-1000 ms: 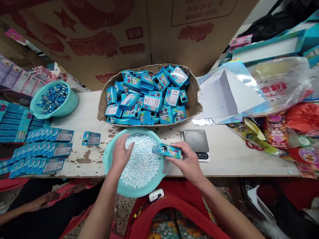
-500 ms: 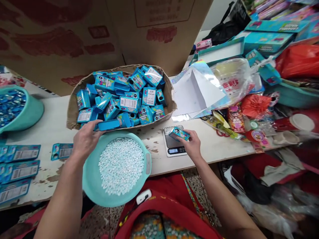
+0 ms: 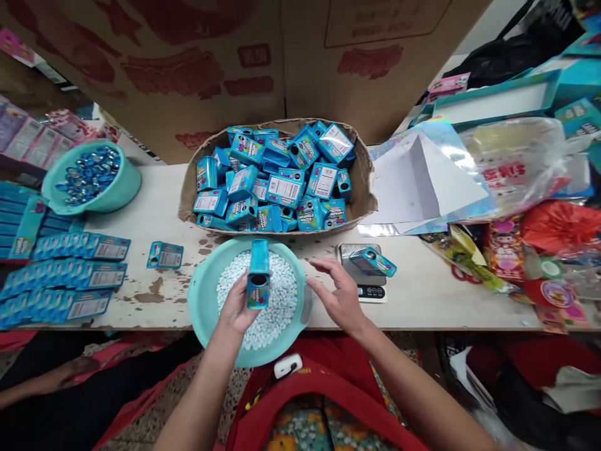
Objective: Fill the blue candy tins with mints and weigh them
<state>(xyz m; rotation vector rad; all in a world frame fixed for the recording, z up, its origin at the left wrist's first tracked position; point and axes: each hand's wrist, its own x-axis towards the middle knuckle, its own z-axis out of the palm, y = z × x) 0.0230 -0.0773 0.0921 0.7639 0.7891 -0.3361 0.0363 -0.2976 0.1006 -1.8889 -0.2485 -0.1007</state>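
My left hand (image 3: 238, 305) is closed around a small blue candy box (image 3: 258, 275), which it holds above a turquoise basin (image 3: 201, 313) of pale candies (image 3: 282, 313). Fingers apart and with nothing in them, my right hand (image 3: 339, 294) hovers by the basin's right rim. Another blue candy box (image 3: 375, 260) lies slanted on the kitchen scale (image 3: 350, 252), just beyond that hand. Behind the basin, a cut cardboard tray (image 3: 361, 219) is heaped with blue boxes (image 3: 286, 188).
Flat blue boxes (image 3: 101, 247) lie in rows at left, one single box (image 3: 165, 255) apart from them. A turquoise tub (image 3: 126, 188) holds shiny blue pieces. White paper (image 3: 399, 181) and plastic bags (image 3: 516, 163) lie at right. A person's arm (image 3: 51, 379) shows lower left.
My left hand has brought a blue box from the tray to over the basin. The right hand has let go of its box on the scale and opened. The view has shifted left.
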